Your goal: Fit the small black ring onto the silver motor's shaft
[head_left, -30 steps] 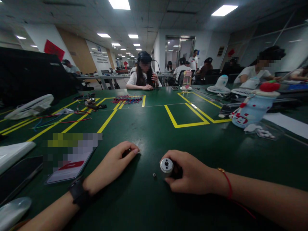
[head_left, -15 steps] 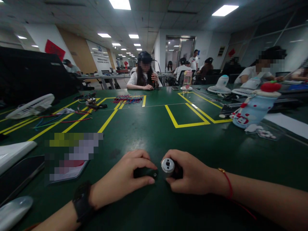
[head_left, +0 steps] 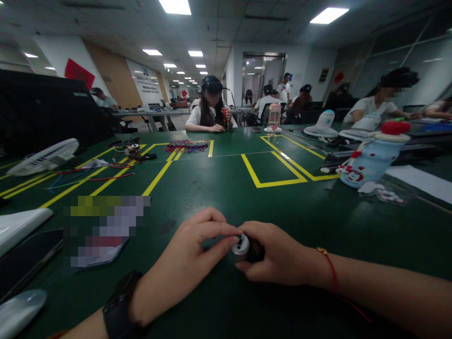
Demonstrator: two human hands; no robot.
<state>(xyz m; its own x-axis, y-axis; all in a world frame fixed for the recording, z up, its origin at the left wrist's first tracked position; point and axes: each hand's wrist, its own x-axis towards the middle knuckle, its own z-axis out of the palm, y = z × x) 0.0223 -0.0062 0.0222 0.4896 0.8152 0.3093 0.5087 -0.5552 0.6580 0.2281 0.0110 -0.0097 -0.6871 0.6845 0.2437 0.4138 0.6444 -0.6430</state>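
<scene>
My right hand (head_left: 278, 249) is wrapped around a silver-topped cylinder (head_left: 240, 252), which stands upright with its round end face up. Dark holes or marks show on that face; its lower part is hidden by my fingers and shadow. My left hand (head_left: 197, 249) is closed in a pinch, thumb and index finger meeting at the cylinder's top. A small black part (head_left: 240, 242) shows at those fingertips, mostly covered, and I cannot tell whether it sits in the face or just touches it.
Yellow tape (head_left: 282, 182) marks the green table (head_left: 197, 193). Wires (head_left: 187, 146) lie at the far left, near a white fan (head_left: 45, 157). A blue bottle (head_left: 370, 160) stands right; a computer mouse (head_left: 23, 306) is at the near left. A person (head_left: 210, 110) sits opposite.
My left hand has moved right and slightly up, closing its fingers on the small black part and bringing it to the cylinder's top. The cylinder has shifted slightly left in my right hand.
</scene>
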